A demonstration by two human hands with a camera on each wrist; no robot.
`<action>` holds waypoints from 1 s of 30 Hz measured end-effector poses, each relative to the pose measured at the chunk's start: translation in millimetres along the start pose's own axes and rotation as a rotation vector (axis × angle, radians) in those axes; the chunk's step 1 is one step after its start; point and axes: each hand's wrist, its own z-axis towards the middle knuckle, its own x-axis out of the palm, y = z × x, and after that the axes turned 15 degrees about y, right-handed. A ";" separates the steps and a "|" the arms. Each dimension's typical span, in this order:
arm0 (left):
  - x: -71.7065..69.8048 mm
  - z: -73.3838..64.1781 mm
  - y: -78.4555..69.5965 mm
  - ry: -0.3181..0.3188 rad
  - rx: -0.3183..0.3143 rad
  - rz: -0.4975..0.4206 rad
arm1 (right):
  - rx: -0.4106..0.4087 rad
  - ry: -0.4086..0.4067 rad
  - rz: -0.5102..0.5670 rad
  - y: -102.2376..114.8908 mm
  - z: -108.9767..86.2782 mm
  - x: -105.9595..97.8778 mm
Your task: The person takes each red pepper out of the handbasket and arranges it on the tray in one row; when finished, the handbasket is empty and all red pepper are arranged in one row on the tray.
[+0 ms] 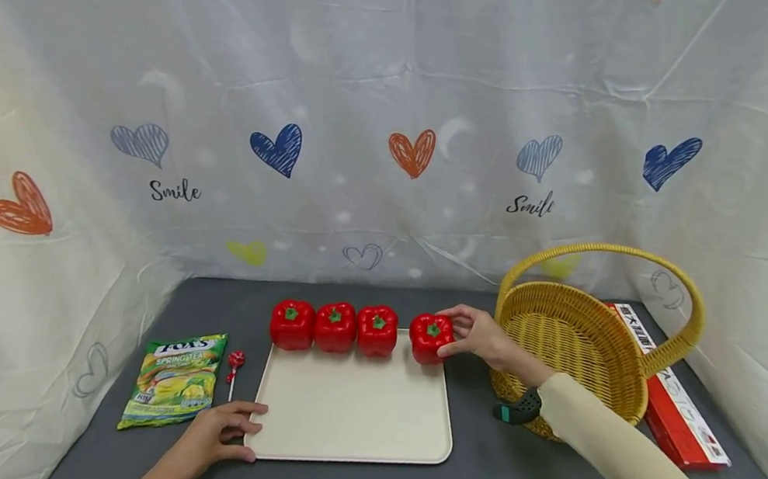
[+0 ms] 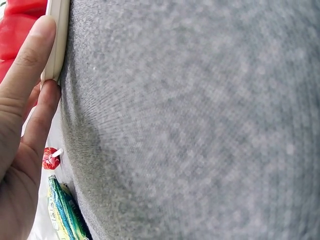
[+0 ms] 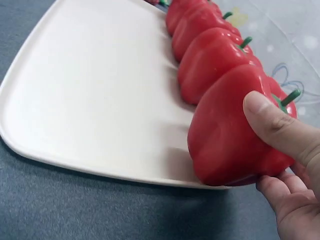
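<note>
A cream rectangular tray (image 1: 351,416) lies on the dark grey cloth. Along its far edge three red bell peppers stand in a row: one at the left corner (image 1: 292,324), a second (image 1: 335,326) and a third (image 1: 377,330). My right hand (image 1: 479,338) grips a fourth red bell pepper (image 3: 225,130) at the tray's far right corner, thumb on one side and fingers on the other. A gap separates it from the row in the head view. My left hand (image 1: 216,433) holds the tray's near left edge, thumb (image 2: 37,45) and fingers at the rim.
Left of the tray lie a red-wrapped lollipop (image 1: 235,360) and a green-yellow candy bag (image 1: 175,381). A yellow wicker basket (image 1: 569,353) with a tall handle stands to the right, beside a red and white box (image 1: 677,419). A printed curtain (image 1: 386,216) hangs behind.
</note>
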 end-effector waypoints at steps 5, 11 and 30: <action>1.5 0.1 1.2 -0.012 0.003 0.006 | 0.021 -0.010 0.005 -3.0 6.5 5.1; 2.7 0.7 1.9 -0.020 0.006 0.024 | 0.053 -0.030 0.028 -2.6 14.5 8.0; 1.5 0.2 -2.4 0.004 -0.007 0.028 | 0.065 -0.003 0.026 0.0 19.3 10.0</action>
